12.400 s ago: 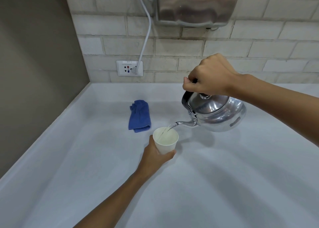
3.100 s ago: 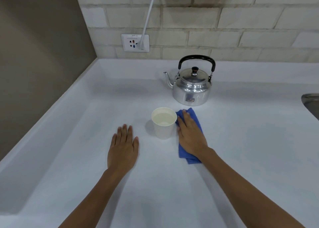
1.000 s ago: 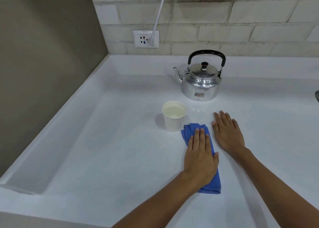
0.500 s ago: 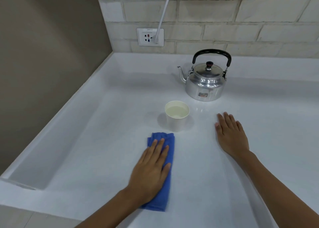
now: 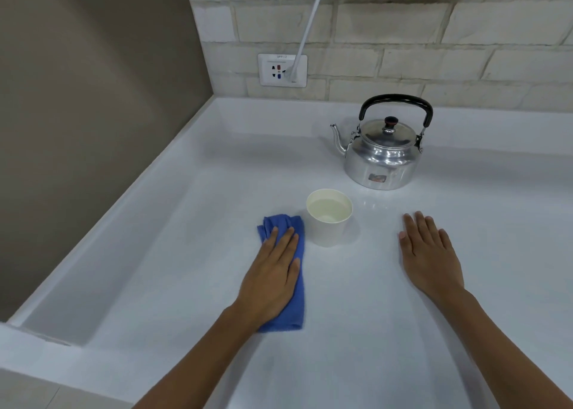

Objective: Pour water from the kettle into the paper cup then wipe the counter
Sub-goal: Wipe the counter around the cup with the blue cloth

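Note:
A white paper cup [image 5: 328,227] filled with water stands on the white counter [image 5: 217,173]. Behind it to the right sits a shiny metal kettle [image 5: 383,157] with a black handle, its spout pointing left. A folded blue cloth [image 5: 298,297] lies just left of the cup. My left hand [image 5: 273,275] presses flat on the cloth, fingers pointing away from me and covering most of it. My right hand [image 5: 429,256] rests flat on the bare counter to the right of the cup, fingers spread, holding nothing.
A brown wall runs along the counter's raised left edge [image 5: 139,185]. The brick back wall carries a socket [image 5: 282,69] with a white cable [image 5: 310,24] plugged in. The counter's front edge is at the lower left.
The cloth passed from my right hand to my left. My left hand has slid it from the cup's right, round the front, to the cup's left side. My right hand stays flat.

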The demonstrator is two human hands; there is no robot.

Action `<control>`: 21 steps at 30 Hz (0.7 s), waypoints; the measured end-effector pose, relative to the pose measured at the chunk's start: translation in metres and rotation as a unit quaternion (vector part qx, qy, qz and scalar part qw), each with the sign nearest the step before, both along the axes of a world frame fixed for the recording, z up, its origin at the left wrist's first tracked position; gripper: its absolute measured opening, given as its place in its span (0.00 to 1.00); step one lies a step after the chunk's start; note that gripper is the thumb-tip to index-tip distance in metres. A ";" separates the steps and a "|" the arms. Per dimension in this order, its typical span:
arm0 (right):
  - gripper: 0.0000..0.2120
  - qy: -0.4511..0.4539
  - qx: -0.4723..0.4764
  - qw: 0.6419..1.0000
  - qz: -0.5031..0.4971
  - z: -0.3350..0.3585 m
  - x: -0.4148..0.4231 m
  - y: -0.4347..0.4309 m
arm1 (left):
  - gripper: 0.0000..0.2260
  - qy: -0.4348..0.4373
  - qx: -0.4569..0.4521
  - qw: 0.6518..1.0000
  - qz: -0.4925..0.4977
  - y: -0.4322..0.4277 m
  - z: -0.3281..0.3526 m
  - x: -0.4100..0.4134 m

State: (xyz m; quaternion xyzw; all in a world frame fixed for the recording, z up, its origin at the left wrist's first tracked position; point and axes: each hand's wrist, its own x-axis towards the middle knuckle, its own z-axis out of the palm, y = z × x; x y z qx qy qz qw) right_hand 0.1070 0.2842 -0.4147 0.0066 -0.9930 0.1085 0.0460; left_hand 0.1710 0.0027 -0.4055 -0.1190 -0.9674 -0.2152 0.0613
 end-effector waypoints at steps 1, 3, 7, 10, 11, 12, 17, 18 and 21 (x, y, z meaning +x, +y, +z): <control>0.24 0.000 0.002 1.000 0.001 0.000 0.000 0.000 | 0.22 0.002 0.007 1.000 -0.024 -0.006 -0.002 0.005; 0.24 -0.005 0.006 1.000 0.000 0.000 0.000 0.001 | 0.22 -0.009 0.013 0.998 -0.054 -0.022 -0.002 0.006; 0.25 0.001 0.023 1.000 -0.005 0.000 0.000 0.000 | 0.22 -0.003 -0.013 1.000 -0.027 -0.054 0.000 -0.030; 0.30 0.002 0.027 1.000 -0.010 0.001 -0.001 -0.003 | 0.21 -0.013 -0.011 0.998 0.061 -0.053 0.007 -0.080; 0.31 0.006 0.032 0.999 -0.010 0.002 -0.001 -0.004 | 0.21 -0.021 -0.014 0.996 0.081 -0.047 0.009 -0.097; 0.33 0.008 0.037 0.999 -0.008 0.002 -0.001 -0.004 | 0.21 -0.023 -0.022 0.995 0.091 -0.039 0.010 -0.110; 0.35 0.005 0.038 0.999 -0.006 0.002 -0.003 -0.005 | 0.21 -0.014 -0.029 0.999 0.033 -0.011 0.008 -0.134; 0.34 0.005 0.037 0.999 -0.007 0.002 -0.004 -0.005 | 0.21 -0.023 -0.007 1.000 0.007 -0.011 0.007 -0.132; 0.34 0.004 0.038 0.999 -0.004 0.002 -0.003 -0.005 | 0.20 -0.046 0.065 0.991 -0.109 -0.021 0.006 -0.124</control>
